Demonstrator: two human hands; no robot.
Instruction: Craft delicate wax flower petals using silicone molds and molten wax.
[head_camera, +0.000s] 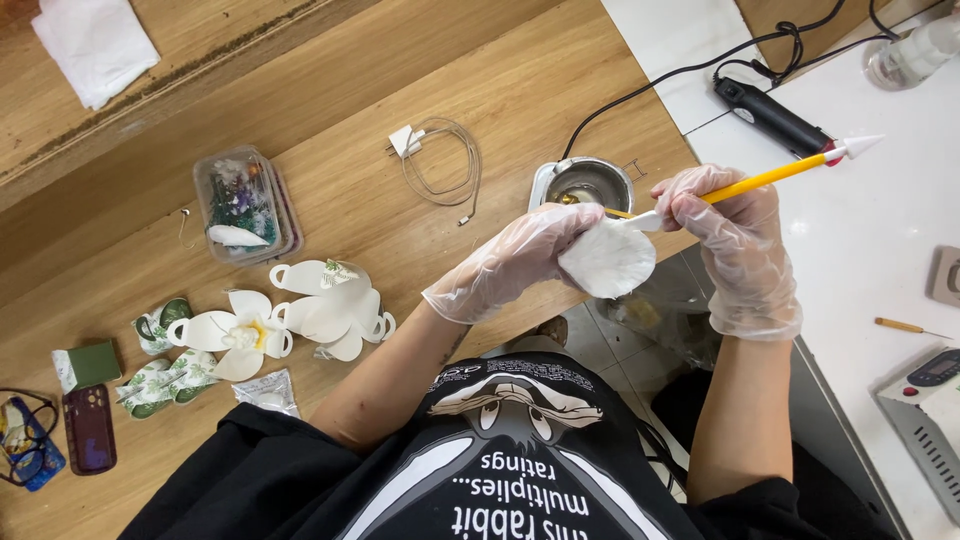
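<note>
Step in hand: shaping a white petal (607, 260). Left hand (520, 255), gloved, fingers pinched on the petal's near edge; right hand (735, 235) fingers closed around a yellow tool (770, 178), its tip just beside the petal. Next move likely needs light, steady pressure. Count: one tool held, one small pot (585, 182) beyond the fingers, possibly three finished flowers (300, 315) left.

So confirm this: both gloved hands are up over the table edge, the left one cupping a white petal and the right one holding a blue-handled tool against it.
One detail is wrong. In the head view the tool in the right hand has a yellow handle, not blue. The left hand does cup the white petal.
</note>
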